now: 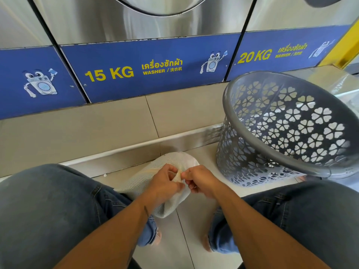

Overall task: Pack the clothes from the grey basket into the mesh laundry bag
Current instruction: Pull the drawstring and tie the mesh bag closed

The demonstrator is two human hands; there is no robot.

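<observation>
A white mesh laundry bag (171, 162) lies bulging on the tiled floor between my knees. My left hand (165, 183) and my right hand (200, 181) meet at the bag's near edge, both pinching the mesh, fingers touching. Cream fabric shows through the mesh between my thumbs. The grey basket (287, 125), plastic with heart-shaped cut-outs, stands tilted toward me at the right, about a hand's width from the bag. No clothes are visible inside it.
Steel washers with a blue 15 KG panel (136, 70) and a 20 KG panel (272, 55) face me above a beige tiled step (97, 121). My jeans-clad knees (48, 200) frame the bag on both sides, with feet below.
</observation>
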